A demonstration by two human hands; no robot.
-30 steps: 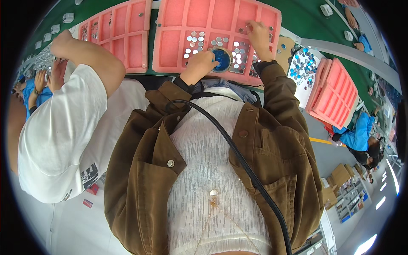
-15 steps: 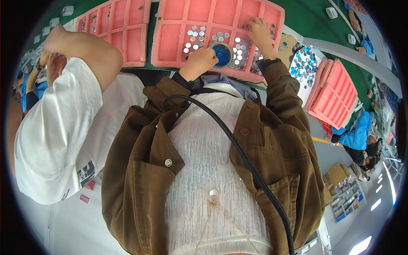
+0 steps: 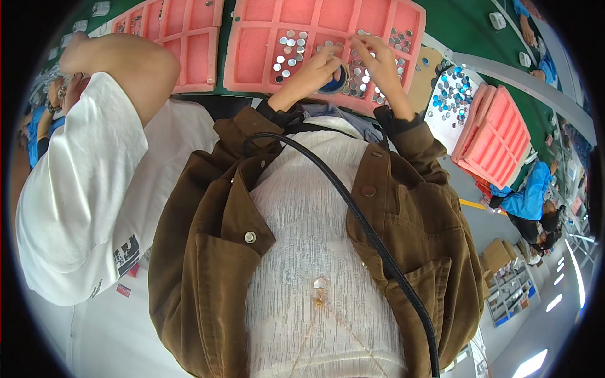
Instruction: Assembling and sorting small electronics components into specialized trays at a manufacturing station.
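Note:
Both my hands are raised over a pink compartment tray [image 3: 251,60], close together. My left hand [image 3: 317,70] has its fingers pinched together above a compartment of discs. What is in the pinch, if anything, is too small to make out. Across from it, my right hand [image 3: 382,62] bends its fingertips toward the left ones, thumb and forefinger nearly meeting; its contents cannot be seen either. Under the left hand sits a round bowl [image 3: 336,84] with blue inside, partly covered by that hand. Small silvery discs [image 3: 290,42] lie in several compartments, some beneath my right hand.
To the right, a white sheet [image 3: 437,121] carries loose blue and silver discs [image 3: 452,94], beside stacked pink trays [image 3: 498,135]. A second pink tray [image 3: 200,63] stands at left, next to a co-worker's bent arm [image 3: 135,69] in a white sleeve. A black cable [image 3: 353,211] crosses my front.
My right hand has drawn back from the tray's far right compartments toward the left hand. My left hand has moved up and right, from beside the bowl to partly over it.

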